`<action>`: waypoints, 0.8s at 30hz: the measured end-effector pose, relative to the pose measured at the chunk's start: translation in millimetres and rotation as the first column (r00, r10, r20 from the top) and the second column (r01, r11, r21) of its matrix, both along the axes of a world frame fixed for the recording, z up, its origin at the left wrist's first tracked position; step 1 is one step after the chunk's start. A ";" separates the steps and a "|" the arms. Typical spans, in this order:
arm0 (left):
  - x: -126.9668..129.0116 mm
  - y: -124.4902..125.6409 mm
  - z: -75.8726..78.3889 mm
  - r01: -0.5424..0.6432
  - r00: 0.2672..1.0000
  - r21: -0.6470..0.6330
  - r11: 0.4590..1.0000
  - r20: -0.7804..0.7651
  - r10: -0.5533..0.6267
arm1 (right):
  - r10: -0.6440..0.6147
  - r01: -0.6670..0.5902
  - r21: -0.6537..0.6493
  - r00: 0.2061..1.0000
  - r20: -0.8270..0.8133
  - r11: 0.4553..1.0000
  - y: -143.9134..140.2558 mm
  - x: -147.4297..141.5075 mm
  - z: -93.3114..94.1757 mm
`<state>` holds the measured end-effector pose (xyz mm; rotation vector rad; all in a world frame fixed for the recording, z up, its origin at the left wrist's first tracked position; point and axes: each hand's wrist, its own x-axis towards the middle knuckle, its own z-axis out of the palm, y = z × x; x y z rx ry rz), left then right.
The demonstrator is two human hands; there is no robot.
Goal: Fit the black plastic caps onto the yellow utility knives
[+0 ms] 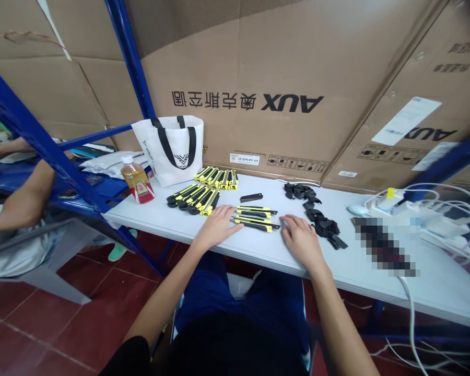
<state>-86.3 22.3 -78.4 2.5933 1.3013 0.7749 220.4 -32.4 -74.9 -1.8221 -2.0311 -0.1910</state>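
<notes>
A few yellow-and-black utility knives [256, 224] lie side by side on the white tabletop, their dark tips pointing right. My left hand [218, 225] rests flat at their left ends, fingers stretched out and touching them. Just off their right tips, my right hand [300, 241] lies on the table with fingers extended, holding nothing. Behind the knives sits a small dark stack of blades [251, 198]. Further left are more utility knives [195, 199] in a row, with a second group of yellow-and-black knife bodies [217, 177] behind. Small black plastic pieces [324, 225] are heaped right of my right hand.
On the left stand a white tote bag [176, 151] and a drink bottle [138, 180]. White cables and power strips [434, 216] crowd the right end beside a pixelated object [386, 248]. Large cardboard boxes [235, 68] wall the back. Another person's arm [27, 193] shows far left.
</notes>
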 end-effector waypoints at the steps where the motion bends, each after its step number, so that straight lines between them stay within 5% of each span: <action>1: -0.1 0.2 -0.5 0.000 1.000 0.002 1.000 -0.003 0.000 | 0.001 -0.001 -0.024 1.000 -0.021 1.000 1.1 4.7 0.1; 8: 0.0 1.8 -1.9 -0.001 1.000 -0.007 1.000 -0.009 0.001 | 0.128 -0.148 -0.167 0.984 -0.123 0.975 3.1 40.6 -2.0; 24: -0.4 1.8 -2.2 -0.001 1.000 -0.009 1.000 0.000 0.001 | 0.035 -0.035 -0.007 0.999 0.029 0.999 -4.5 -0.6 -9.0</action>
